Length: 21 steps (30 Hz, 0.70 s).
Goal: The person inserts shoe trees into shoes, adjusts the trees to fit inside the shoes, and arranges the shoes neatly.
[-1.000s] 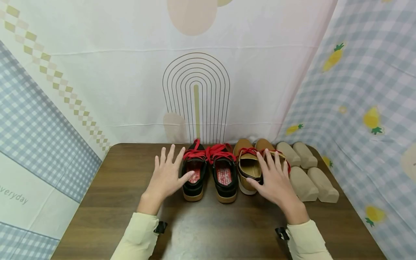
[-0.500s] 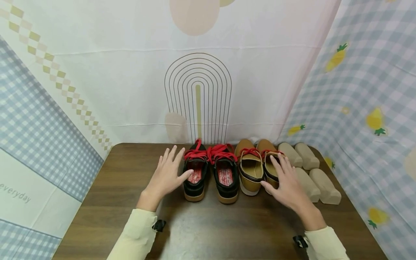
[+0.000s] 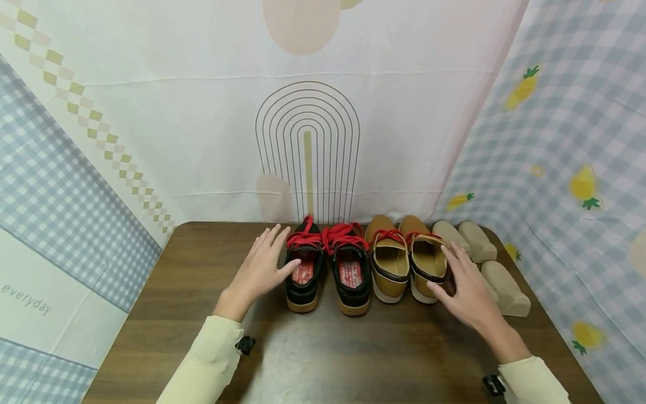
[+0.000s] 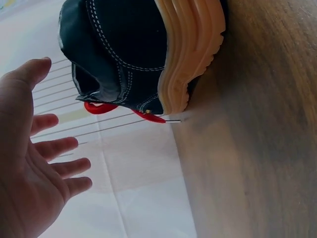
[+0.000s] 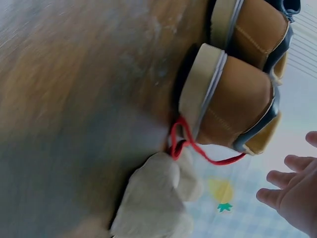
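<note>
My left hand hovers with spread fingers just left of a black shoe with red laces and a tan sole. In the left wrist view that black shoe stands apart from the palm and fingers. A second black shoe sits to its right. My right hand is held with extended fingers beside the right tan shoe, overlapping its edge in the head view. The right wrist view shows a gap between the fingers and this tan shoe. Another tan shoe stands next to it. Neither hand holds anything.
Several beige, block-like pieces with rounded ends lie at the right, partly behind my right hand. All stand on a brown wooden table. A white patterned cloth hangs behind, and a checked cloth borders the right side.
My right hand has moved right, from over the tan shoes to the outer side of the right one. The left hand has turned slightly in place. The shoes stay where they were.
</note>
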Available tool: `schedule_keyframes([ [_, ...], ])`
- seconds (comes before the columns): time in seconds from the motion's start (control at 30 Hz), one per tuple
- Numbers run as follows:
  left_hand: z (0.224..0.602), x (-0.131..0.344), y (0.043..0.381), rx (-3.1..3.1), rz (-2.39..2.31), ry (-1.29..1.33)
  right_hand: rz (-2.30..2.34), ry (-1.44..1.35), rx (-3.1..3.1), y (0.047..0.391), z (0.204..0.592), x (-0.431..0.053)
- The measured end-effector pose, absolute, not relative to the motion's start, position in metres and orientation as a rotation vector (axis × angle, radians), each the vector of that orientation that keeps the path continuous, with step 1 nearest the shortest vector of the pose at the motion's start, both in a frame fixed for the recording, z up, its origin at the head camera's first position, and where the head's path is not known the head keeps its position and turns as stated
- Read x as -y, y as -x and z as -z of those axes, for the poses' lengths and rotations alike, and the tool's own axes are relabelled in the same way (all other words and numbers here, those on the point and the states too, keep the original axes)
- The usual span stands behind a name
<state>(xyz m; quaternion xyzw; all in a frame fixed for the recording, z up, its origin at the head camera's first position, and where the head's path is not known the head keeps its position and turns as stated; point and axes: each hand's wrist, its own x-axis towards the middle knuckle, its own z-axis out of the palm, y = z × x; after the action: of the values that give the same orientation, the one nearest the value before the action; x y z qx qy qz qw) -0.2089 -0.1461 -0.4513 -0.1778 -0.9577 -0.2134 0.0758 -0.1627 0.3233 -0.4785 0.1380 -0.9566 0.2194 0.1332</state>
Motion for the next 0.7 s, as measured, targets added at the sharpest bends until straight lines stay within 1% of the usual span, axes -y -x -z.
schedule_keyframes([
  [0.23, 0.455, 0.143, 0.213, 2.818, 0.846, 0.527, -0.779, -0.366, 2.769, 0.156, 0.485, -0.338],
  [0.43, 0.461, 0.136, 0.219, 2.75, 0.949, 0.467, -0.856, -0.37, 2.677, 0.154, 0.493, -0.353],
  [0.7, 0.467, 0.128, 0.229, 2.654, 1.093, 0.39, -0.907, -0.281, 2.69, 0.149, 0.496, -0.369],
])
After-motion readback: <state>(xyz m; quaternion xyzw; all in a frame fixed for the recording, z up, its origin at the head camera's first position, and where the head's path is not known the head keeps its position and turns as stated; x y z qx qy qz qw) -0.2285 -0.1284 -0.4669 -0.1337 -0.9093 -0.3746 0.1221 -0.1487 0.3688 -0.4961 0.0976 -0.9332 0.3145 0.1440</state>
